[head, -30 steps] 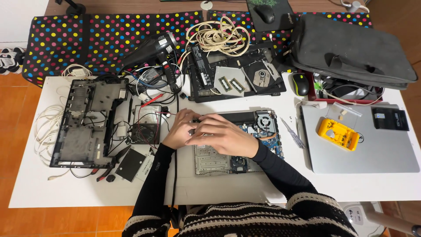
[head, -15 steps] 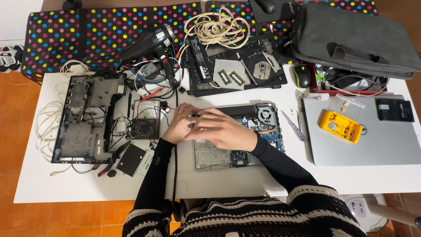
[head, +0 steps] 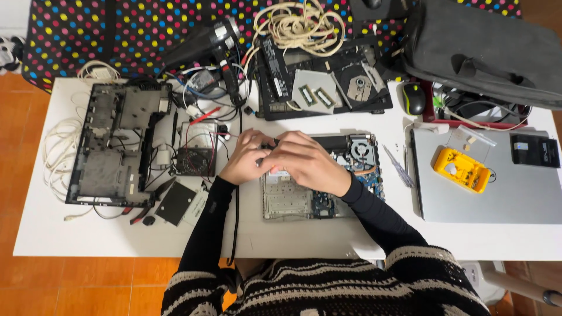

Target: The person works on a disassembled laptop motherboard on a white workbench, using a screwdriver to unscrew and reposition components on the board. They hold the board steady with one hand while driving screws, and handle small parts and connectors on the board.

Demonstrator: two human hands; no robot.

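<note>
Head view, read left to right with the opened laptop (head: 319, 196) at table centre as the landmark. Far left of the laptop lies an empty black chassis (head: 111, 152), with a coil of white cable (head: 55, 155) beyond its outer edge. Between the chassis and the laptop sits a small board with a fan (head: 193, 159). My left hand (head: 246, 158) rests on the upper left corner of the laptop, fingers curled together around a small dark part (head: 266, 146); I cannot tell what that part is. My right hand (head: 307, 164) lies just beside it, touching it, fingers bent inward onto the same part and covering the upper middle of the laptop. The laptop's cooling fan (head: 362, 146) shows at its upper right corner. Right of the laptop lies a screwdriver (head: 398, 167), then a closed silver laptop (head: 497, 199) bearing a yellow meter (head: 461, 169).
</note>
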